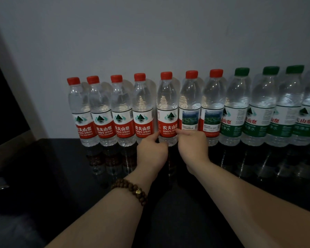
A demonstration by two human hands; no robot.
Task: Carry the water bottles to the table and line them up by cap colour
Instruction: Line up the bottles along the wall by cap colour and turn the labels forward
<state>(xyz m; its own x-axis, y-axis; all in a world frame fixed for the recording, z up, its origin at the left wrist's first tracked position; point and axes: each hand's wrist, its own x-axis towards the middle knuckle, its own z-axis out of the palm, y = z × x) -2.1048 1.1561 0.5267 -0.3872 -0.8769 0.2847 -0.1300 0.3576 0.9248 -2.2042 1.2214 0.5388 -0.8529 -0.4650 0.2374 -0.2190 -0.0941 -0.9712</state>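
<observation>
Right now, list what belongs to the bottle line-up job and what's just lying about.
Job: seven red-capped bottles, green-capped bottles, the dark table, left hand and right hand either side of the fifth red-capped bottle.
Lying about: bead bracelet on the left wrist, pale frame at far left, wall.

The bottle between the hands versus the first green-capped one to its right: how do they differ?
The held bottle has a red cap, the green-capped bottle a green one. The held bottle's label band is red, the green-capped bottle's green. The left hand and right hand grip the held bottle near its base; the green-capped bottle stands untouched. Both are clear, upright, in one row on the dark table.
</observation>
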